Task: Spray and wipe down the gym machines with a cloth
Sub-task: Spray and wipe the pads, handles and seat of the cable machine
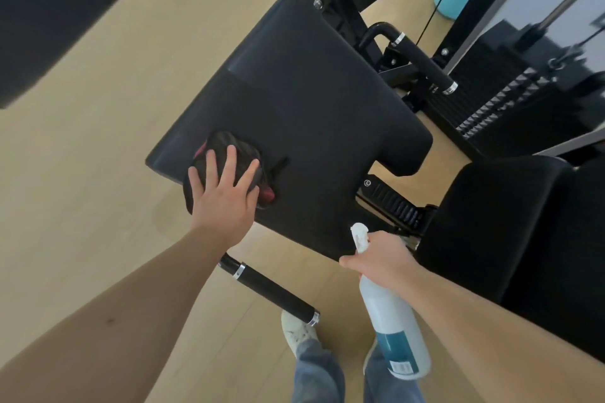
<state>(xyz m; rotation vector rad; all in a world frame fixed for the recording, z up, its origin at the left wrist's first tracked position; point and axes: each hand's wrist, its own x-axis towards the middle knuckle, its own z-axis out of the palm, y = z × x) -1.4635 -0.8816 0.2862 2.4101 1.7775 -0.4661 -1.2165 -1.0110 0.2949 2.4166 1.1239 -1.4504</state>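
- Seat pad (301, 91): the large black upholstered pad fills the middle of the view and is the surface we are wiping. We judge the stroke works best in overlapping passes from the near-left corner toward the far end, finishing along the edges and the notch at its right side.
- Second pad (510, 226): a darker cushion at the right, just beside the first. We judge it awaits its own spray and wipe.
- Weight stack (504, 108): behind the pads, at the right.
- Handle grips: one beyond the seat pad (422, 60), one below its near edge (271, 289). Both are black with metal collars and are likely touch points worth wiping.
- Spray bottle (393, 314): translucent with a teal label, hanging nozzle-up in the right hand (386, 258). The fingers are curled round its neck, below the near edge of the pad and off the surface. We would keep it clear of the wiping path.
- Left hand (226, 196): fingers spread flat and straight, pressing down rather than clutching. Even palm pressure should keep the cloth from bunching.
- Cloth (229, 144): dark with pink showing, lying under the left hand on the pad's near-left corner.
- Count: two pads, one weight stack, two handle grips, one bottle, two hands, one cloth.
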